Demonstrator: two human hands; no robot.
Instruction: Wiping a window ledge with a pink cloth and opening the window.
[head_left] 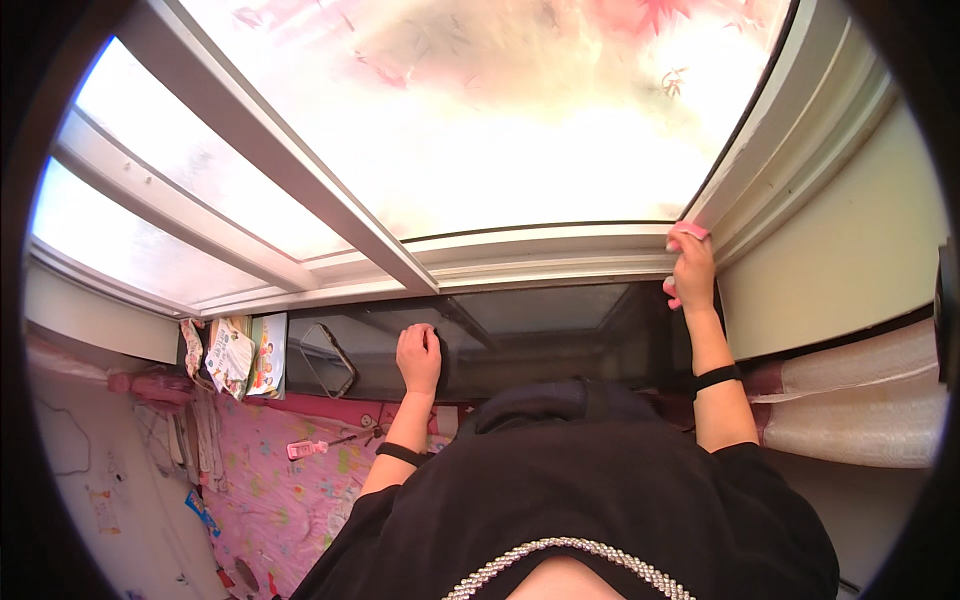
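Observation:
My right hand (694, 272) is closed around a pink cloth (692, 229), whose ends stick out above and below the fingers. It presses against the lower right corner of the white window frame (560, 238). My left hand (419, 359) rests on the dark glossy windowsill (530, 345), its fingers curled loosely together and nothing visible in them. Bright frosted panes with a pink and leafy pattern fill the window (540, 110) above.
On the sill to the left stand a dark rectangular frame (345, 375) and several books (268, 355). Below lies a pink floral bedsheet (270, 470) with a small pink bottle (306, 450). A pale curtain (860, 395) hangs at the right.

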